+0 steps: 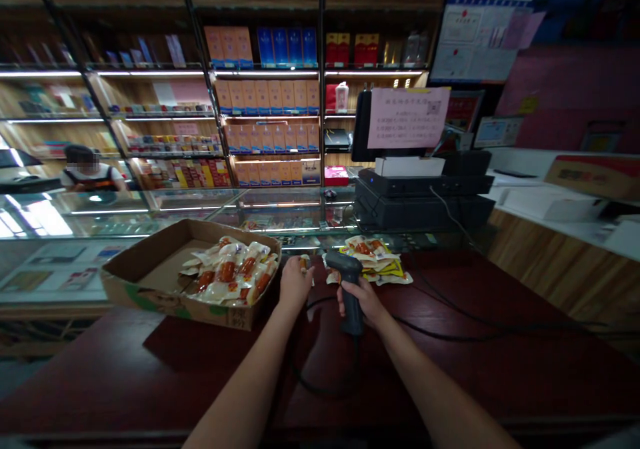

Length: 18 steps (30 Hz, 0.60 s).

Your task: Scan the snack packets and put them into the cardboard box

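Observation:
My right hand (364, 300) is wrapped round the handle of a dark barcode scanner (353, 297), its head pointing left. Just left of it, my left hand (295, 281) is closed on a small sausage packet (304, 263), mostly hidden by the fingers. Beside that hand stands an open cardboard box (180, 307) with several clear packets of reddish-brown sausages (227, 272) heaped in its right part. Behind the scanner lies a pile of similar packets (373, 252), some with yellow wrapping.
The scanner's black cable (450, 334) loops over the dark red table (200, 382). A glass counter (240, 202), a till (425, 202) and a screen with a pink notice (407, 119) stand behind. A person (93, 172) sits at the far left, before stocked shelves.

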Each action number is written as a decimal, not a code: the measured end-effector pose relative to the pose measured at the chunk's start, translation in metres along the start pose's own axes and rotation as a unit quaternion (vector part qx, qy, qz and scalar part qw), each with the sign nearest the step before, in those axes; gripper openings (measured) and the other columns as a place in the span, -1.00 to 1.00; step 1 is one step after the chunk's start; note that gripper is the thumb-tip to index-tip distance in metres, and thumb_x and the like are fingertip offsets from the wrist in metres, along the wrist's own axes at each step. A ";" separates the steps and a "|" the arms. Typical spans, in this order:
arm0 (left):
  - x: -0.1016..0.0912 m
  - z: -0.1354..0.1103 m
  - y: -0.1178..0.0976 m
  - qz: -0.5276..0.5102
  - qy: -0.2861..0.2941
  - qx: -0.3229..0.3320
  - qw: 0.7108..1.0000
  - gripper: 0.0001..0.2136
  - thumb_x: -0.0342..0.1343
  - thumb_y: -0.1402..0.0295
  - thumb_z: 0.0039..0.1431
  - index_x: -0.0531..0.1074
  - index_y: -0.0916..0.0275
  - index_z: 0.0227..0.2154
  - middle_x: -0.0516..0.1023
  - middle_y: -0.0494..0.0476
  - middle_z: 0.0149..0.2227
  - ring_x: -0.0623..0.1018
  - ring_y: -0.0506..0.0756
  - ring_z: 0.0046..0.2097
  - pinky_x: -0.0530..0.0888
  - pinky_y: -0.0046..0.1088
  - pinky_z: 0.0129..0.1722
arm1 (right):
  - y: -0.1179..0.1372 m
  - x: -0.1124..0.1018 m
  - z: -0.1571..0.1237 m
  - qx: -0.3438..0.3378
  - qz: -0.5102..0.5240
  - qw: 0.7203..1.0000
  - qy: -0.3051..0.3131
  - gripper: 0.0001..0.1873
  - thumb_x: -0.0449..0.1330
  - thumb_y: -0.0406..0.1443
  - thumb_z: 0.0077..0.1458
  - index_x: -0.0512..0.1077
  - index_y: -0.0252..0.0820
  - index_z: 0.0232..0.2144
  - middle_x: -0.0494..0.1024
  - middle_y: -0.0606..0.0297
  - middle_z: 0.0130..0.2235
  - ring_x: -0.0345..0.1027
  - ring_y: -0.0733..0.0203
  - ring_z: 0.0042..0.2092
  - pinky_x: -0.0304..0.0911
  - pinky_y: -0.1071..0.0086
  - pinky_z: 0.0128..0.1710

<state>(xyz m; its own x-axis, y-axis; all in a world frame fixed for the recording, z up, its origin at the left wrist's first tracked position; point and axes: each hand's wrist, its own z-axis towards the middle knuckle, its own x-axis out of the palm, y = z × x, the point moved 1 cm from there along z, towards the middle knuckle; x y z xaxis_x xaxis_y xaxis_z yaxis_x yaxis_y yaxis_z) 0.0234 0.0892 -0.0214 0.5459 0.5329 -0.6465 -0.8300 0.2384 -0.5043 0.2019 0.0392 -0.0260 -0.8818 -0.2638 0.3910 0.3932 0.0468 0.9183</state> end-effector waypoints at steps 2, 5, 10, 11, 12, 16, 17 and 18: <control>0.024 -0.004 0.004 0.027 0.026 -0.029 0.999 -0.63 0.09 0.29 0.04 0.30 0.34 -0.09 0.39 0.34 -0.08 0.39 0.20 0.01 0.30 -0.26 0.01 | -0.005 -0.009 -0.002 0.003 0.004 1.000 -0.003 -0.62 0.27 -0.12 -0.14 0.32 -0.23 -0.32 0.45 0.40 -0.62 0.31 0.30 -0.68 0.26 0.45 -0.71; 0.043 -0.007 0.015 0.075 0.066 -0.062 0.993 -0.51 0.15 0.22 -0.02 0.27 0.27 0.00 0.31 0.37 0.04 0.33 0.25 0.08 0.26 -0.21 0.03 | -0.013 -0.020 -0.003 0.007 0.010 1.000 -0.014 -0.61 0.27 -0.12 -0.13 0.31 -0.23 -0.31 0.44 0.41 -0.63 0.31 0.30 -0.69 0.26 0.45 -0.71; 0.050 -0.006 0.031 0.084 0.110 -0.093 0.986 -0.57 0.14 0.31 -0.06 0.37 0.24 -0.05 0.41 0.35 -0.07 0.41 0.25 0.00 0.31 -0.25 -0.04 | -0.020 -0.026 0.001 0.011 0.001 1.000 -0.018 -0.63 0.25 -0.13 -0.12 0.30 -0.24 -0.31 0.44 0.41 -0.63 0.31 0.30 -0.68 0.24 0.46 -0.72; 0.050 -0.005 0.034 0.060 0.101 -0.105 0.988 -0.59 0.13 0.37 -0.06 0.38 0.26 -0.07 0.44 0.34 -0.11 0.43 0.22 -0.04 0.33 -0.29 -0.07 | -0.020 -0.026 0.001 0.011 -0.001 1.000 -0.015 -0.63 0.25 -0.13 -0.12 0.30 -0.24 -0.31 0.44 0.41 -0.63 0.31 0.30 -0.68 0.24 0.46 -0.71; 0.050 -0.003 0.039 0.023 0.089 -0.120 0.988 -0.60 0.12 0.42 -0.08 0.40 0.27 -0.09 0.47 0.31 -0.15 0.46 0.19 -0.08 0.34 -0.33 -0.10 | -0.020 -0.025 0.001 0.012 -0.002 1.000 -0.011 -0.63 0.25 -0.13 -0.11 0.30 -0.24 -0.31 0.44 0.41 -0.63 0.31 0.30 -0.68 0.24 0.47 -0.71; 0.049 0.001 0.060 -0.218 0.061 -0.210 0.951 -0.67 0.09 0.45 -0.09 0.46 0.30 -0.17 0.55 0.17 -0.32 0.51 0.06 -0.31 0.39 -0.47 -0.30 | -0.018 -0.024 -0.002 0.013 -0.004 1.000 -0.007 -0.62 0.25 -0.13 -0.11 0.29 -0.23 -0.29 0.44 0.42 -0.62 0.30 0.31 -0.68 0.24 0.47 -0.71; 0.049 0.002 0.065 -0.267 0.067 -0.237 0.932 -0.68 0.08 0.43 -0.07 0.47 0.32 -0.18 0.55 0.14 -0.38 0.50 0.04 -0.38 0.39 -0.49 -0.37 | -0.017 -0.024 -0.002 0.012 -0.005 1.000 -0.006 -0.62 0.25 -0.13 -0.11 0.29 -0.23 -0.29 0.44 0.42 -0.61 0.30 0.32 -0.68 0.25 0.47 -0.71; 0.049 0.002 0.068 -0.299 0.080 -0.260 0.915 -0.69 0.08 0.41 -0.06 0.48 0.34 -0.19 0.54 0.12 -0.43 0.48 0.02 -0.45 0.37 -0.51 -0.43 | -0.017 -0.024 -0.003 0.012 -0.005 1.000 -0.004 -0.62 0.25 -0.13 -0.11 0.29 -0.23 -0.29 0.44 0.42 -0.61 0.30 0.32 -0.68 0.24 0.47 -0.70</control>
<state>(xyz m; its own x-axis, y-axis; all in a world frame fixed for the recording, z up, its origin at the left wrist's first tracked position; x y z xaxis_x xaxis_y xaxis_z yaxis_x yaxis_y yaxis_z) -0.0064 0.1332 -0.0864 0.9285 0.2986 -0.2208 -0.2337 0.0077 -0.9723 0.2168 0.0422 -0.0508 -0.8881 -0.2558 0.3819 0.3780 0.0665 0.9234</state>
